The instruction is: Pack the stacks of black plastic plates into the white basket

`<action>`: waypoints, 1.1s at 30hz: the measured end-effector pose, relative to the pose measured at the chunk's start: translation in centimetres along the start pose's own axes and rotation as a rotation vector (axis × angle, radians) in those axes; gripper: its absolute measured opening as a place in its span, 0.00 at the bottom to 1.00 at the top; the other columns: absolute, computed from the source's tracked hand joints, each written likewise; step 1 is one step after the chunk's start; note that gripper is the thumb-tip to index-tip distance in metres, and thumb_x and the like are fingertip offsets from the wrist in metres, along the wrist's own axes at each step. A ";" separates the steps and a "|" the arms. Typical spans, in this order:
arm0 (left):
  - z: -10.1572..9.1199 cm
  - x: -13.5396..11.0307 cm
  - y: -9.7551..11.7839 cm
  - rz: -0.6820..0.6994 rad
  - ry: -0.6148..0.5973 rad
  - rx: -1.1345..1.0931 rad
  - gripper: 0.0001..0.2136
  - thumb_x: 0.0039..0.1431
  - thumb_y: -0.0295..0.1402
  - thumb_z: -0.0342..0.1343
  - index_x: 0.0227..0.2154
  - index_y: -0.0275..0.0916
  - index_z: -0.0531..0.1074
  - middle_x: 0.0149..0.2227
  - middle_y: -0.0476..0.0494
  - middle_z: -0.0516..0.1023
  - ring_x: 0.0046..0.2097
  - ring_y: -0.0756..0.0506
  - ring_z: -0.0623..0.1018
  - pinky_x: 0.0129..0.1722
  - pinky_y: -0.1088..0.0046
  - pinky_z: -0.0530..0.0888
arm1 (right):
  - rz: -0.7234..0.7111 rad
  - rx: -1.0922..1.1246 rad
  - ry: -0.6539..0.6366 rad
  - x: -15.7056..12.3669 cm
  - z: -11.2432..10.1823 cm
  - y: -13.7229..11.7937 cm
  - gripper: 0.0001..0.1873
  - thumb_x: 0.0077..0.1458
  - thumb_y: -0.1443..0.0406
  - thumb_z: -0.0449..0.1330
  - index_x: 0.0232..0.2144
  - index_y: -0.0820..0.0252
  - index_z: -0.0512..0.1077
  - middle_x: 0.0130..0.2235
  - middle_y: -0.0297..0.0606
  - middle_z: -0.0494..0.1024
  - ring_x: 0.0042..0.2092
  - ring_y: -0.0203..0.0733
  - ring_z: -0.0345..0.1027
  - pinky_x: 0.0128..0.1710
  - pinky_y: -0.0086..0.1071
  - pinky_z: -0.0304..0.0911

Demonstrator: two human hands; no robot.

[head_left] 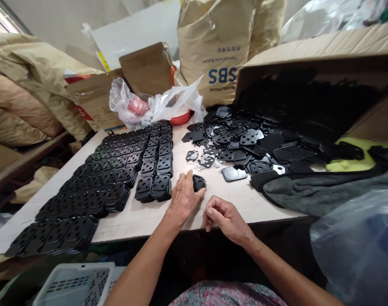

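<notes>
My left hand (184,189) is closed around a small stack of black plastic plates with round holes (198,182), standing on the white table. Close by on the right, my right hand (222,216) hovers at the table's front edge, fingers curled in, with nothing visible in them. Left of my left hand are neat stacks of black plates (153,187) in two columns. More rows of stacked plates (85,199) run down the table's left side. A loose heap of black plates (235,136) lies beyond my hands, with a shiny plate (234,173) nearest.
A large cardboard box (350,46) lies tipped open at the right, black plates spilling out. Grey cloth (296,191) covers the right front edge. Behind stand a brown SBS sack (213,46), plastic bags (178,100) and a red basket (181,118). Below is a white crate (75,267).
</notes>
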State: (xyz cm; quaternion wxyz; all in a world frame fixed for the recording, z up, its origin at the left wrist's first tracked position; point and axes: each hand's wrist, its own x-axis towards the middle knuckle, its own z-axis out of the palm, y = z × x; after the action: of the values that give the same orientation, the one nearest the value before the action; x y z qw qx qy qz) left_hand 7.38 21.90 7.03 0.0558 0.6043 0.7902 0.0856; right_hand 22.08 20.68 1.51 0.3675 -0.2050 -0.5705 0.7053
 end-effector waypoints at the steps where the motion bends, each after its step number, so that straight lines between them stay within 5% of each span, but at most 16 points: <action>1: 0.1 -0.1 0.0 0.001 0.001 0.001 0.32 0.58 0.39 0.59 0.62 0.35 0.58 0.52 0.34 0.71 0.53 0.38 0.74 0.49 0.66 0.71 | 0.000 0.007 0.002 0.0 0.0 0.0 0.16 0.63 0.55 0.56 0.28 0.59 0.65 0.25 0.32 0.75 0.24 0.32 0.69 0.28 0.27 0.64; 7: 0.2 -0.3 -0.5 0.082 0.077 0.012 0.33 0.57 0.36 0.59 0.63 0.35 0.56 0.50 0.35 0.72 0.52 0.38 0.74 0.49 0.64 0.71 | -0.006 0.038 0.003 0.0 0.1 -0.1 0.16 0.61 0.53 0.58 0.29 0.59 0.64 0.25 0.32 0.76 0.23 0.33 0.69 0.26 0.27 0.63; 11: -0.3 1.1 1.3 0.262 0.159 -0.026 0.24 0.59 0.34 0.59 0.58 0.37 0.64 0.51 0.36 0.72 0.54 0.39 0.72 0.52 0.64 0.70 | -0.046 0.032 -0.002 -0.2 0.1 0.1 0.17 0.62 0.53 0.57 0.28 0.59 0.65 0.24 0.33 0.76 0.22 0.33 0.68 0.25 0.28 0.62; 15: -0.1 3.7 5.6 0.444 0.022 0.036 0.16 0.60 0.37 0.60 0.49 0.37 0.72 0.49 0.38 0.74 0.52 0.40 0.72 0.52 0.67 0.70 | -0.069 -0.073 -0.018 -0.2 0.0 0.1 0.18 0.62 0.53 0.55 0.27 0.59 0.65 0.23 0.35 0.76 0.21 0.34 0.68 0.24 0.28 0.62; 19: 0.6 5.8 8.8 0.443 -0.093 0.151 0.19 0.54 0.43 0.64 0.44 0.35 0.76 0.48 0.33 0.73 0.52 0.35 0.71 0.50 0.63 0.70 | -0.070 -0.083 -0.021 -0.1 -0.1 0.0 0.18 0.62 0.52 0.55 0.27 0.59 0.65 0.23 0.34 0.76 0.21 0.34 0.68 0.24 0.28 0.62; 27: 1.0 6.4 9.0 0.424 -0.163 0.033 0.21 0.48 0.37 0.68 0.44 0.36 0.72 0.48 0.35 0.72 0.53 0.36 0.71 0.50 0.63 0.69 | -0.077 -0.100 0.003 -0.4 0.1 -0.1 0.19 0.62 0.51 0.55 0.27 0.58 0.66 0.22 0.33 0.75 0.21 0.35 0.68 0.24 0.28 0.62; 30: 1.4 6.1 8.7 0.427 -0.116 -0.054 0.21 0.46 0.30 0.69 0.43 0.37 0.69 0.44 0.40 0.73 0.48 0.40 0.73 0.48 0.65 0.70 | -0.140 -0.053 0.107 -0.5 0.2 0.3 0.19 0.63 0.51 0.54 0.28 0.59 0.67 0.25 0.34 0.76 0.23 0.34 0.70 0.25 0.28 0.63; 33: 1.5 6.3 7.9 0.448 -0.120 -0.263 0.12 0.51 0.24 0.62 0.39 0.39 0.69 0.38 0.46 0.74 0.41 0.45 0.74 0.44 0.68 0.70 | -0.234 0.115 0.372 0.0 0.3 0.8 0.18 0.64 0.51 0.53 0.33 0.58 0.67 0.30 0.35 0.78 0.25 0.34 0.72 0.29 0.30 0.68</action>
State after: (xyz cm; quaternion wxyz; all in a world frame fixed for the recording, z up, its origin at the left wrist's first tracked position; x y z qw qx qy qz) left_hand 13.52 30.05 7.28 0.1602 0.7558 0.6139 0.1618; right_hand 21.61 20.40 0.80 0.5567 -0.2427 -0.4717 0.6393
